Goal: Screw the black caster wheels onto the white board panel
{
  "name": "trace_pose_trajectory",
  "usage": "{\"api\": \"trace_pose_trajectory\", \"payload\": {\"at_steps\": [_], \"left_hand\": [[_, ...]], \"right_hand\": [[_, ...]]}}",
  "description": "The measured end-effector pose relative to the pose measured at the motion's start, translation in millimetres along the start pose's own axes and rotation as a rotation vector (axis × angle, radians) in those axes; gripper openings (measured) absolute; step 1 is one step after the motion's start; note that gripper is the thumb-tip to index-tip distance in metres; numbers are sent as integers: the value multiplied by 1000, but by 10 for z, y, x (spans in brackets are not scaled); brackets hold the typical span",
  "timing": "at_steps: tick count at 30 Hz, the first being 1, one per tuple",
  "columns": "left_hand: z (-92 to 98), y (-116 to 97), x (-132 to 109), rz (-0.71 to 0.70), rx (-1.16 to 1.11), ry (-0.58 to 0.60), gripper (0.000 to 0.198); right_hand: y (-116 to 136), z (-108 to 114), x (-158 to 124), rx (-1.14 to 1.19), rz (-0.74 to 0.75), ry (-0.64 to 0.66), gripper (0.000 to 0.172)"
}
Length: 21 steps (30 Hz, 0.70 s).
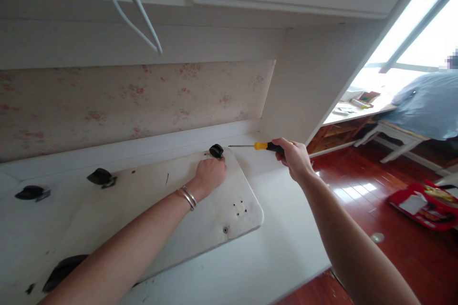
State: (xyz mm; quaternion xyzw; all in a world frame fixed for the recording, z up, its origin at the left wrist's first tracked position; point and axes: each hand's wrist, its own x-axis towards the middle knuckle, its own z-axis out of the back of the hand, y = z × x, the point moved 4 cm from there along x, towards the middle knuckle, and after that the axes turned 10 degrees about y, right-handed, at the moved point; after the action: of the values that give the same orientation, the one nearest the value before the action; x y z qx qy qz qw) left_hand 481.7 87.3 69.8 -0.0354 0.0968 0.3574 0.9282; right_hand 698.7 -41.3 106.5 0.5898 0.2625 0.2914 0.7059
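"What do the hands have?"
"The right hand grips a screwdriver by its handle, just past the right edge of a board. The left hand, two silver bangles on its wrist, is curled near the board's far right corner, against a black wheel; I cannot tell whether its hidden fingertips pinch anything."

"How does the screwdriver look?"
"Yellow at the front of the handle, black toward the palm, with a thin metal shaft. It is almost level, its tip aimed at the wheel but a little apart from it."

"And the wheel?"
"Dark, rounded, standing up from the board."

"The board itself?"
"White and lightly scuffed, its near right corner rounded. Four small holes sit by its right edge, and another wheel stands toward its left."

"Beyond?"
"Flowered wallpaper behind the board. Off to its right, a red case on the floor and, farther back, a person in pale blue."
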Motion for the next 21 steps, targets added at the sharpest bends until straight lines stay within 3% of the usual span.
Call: {"api": "trace_pose_trajectory", "payload": {"at_steps": [21], "left_hand": [[-33, -99, 77, 72, -32, -10, 42]], "right_hand": [[-90, 73, 31, -31, 21, 7, 34]]}}
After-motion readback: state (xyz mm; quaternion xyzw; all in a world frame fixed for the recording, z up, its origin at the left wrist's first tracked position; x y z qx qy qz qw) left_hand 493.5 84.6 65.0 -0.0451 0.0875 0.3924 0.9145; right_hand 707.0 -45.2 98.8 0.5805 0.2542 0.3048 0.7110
